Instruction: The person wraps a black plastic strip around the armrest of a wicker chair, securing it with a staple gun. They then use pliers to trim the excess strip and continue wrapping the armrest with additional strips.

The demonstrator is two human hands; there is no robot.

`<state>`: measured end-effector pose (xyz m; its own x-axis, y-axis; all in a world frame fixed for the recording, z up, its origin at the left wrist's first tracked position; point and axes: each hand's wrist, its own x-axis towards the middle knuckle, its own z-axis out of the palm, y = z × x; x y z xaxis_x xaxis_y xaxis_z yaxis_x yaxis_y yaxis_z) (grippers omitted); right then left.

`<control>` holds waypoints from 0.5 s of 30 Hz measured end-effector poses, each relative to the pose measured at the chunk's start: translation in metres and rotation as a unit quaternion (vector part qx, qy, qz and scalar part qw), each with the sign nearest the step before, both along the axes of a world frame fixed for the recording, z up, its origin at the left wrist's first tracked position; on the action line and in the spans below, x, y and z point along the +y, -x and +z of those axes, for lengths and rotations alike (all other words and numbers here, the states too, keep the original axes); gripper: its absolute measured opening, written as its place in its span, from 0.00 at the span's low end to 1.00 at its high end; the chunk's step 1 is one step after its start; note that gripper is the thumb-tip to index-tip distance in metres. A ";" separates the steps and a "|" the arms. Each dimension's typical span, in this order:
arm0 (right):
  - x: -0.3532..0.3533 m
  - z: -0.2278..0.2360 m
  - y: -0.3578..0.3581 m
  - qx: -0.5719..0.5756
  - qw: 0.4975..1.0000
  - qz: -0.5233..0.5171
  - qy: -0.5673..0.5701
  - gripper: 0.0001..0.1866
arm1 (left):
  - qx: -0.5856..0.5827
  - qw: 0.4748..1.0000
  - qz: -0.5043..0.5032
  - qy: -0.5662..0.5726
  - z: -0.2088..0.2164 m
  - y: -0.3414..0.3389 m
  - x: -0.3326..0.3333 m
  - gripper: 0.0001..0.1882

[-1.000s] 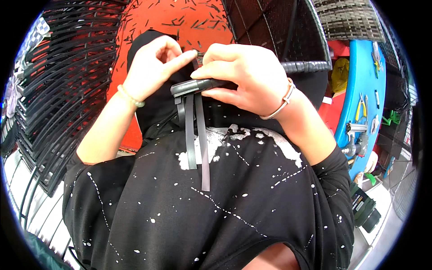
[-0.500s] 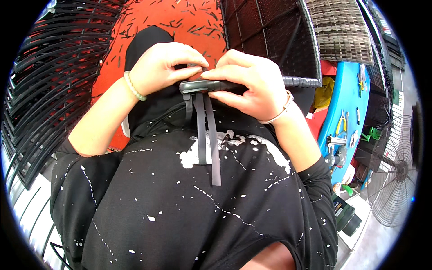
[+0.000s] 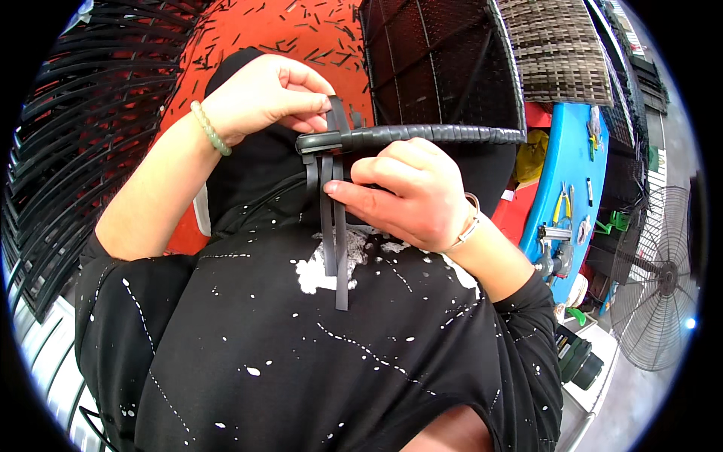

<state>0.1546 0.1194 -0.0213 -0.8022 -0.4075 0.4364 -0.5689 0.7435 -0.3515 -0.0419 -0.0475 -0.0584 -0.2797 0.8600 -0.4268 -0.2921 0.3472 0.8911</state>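
Observation:
Across my lap runs a frame bar (image 3: 444,135) tightly wrapped in black strip, its left end rounded and partly unwrapped. My left hand (image 3: 260,94) is above that end, thumb and fingers pinching a flat black strip (image 3: 337,111) that loops up over the bar. Just below the bar, my right hand (image 3: 414,192) is closed, thumb and forefinger at the hanging length of flat black strip (image 3: 341,256). A second hanging strip (image 3: 327,233) dangles beside it, in front of my black shirt.
Black slatted frames (image 3: 98,128) stack up on the left. A dark woven panel (image 3: 444,60) stands ahead, beside an orange-red floor (image 3: 248,30) littered with black scraps. To the right are a blue table (image 3: 553,166) with yellow-handled pliers (image 3: 562,203) and a fan (image 3: 663,279).
My left hand has moved up and drawn the strip into a loop above the bar. My right hand has left the bar and dropped below it to the hanging strip.

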 end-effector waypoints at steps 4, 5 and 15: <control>-0.002 -0.001 -0.002 -0.006 1.000 -0.013 -0.011 0.17 | -0.076 0.997 0.001 0.024 -0.008 0.002 0.002 0.11; -0.002 -0.001 -0.001 -0.004 1.000 -0.014 -0.007 0.17 | -0.071 0.997 -0.001 0.025 -0.008 0.002 0.002 0.11; -0.003 -0.001 -0.002 -0.009 1.000 -0.011 0.004 0.14 | -0.070 0.996 -0.047 0.000 -0.018 -0.008 0.000 0.12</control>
<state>0.1566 0.1169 -0.0226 -0.8182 -0.3870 0.4252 -0.5467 0.7528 -0.3667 -0.0341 -0.0474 -0.0761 -0.1363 0.8793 -0.4563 -0.3797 0.3790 0.8439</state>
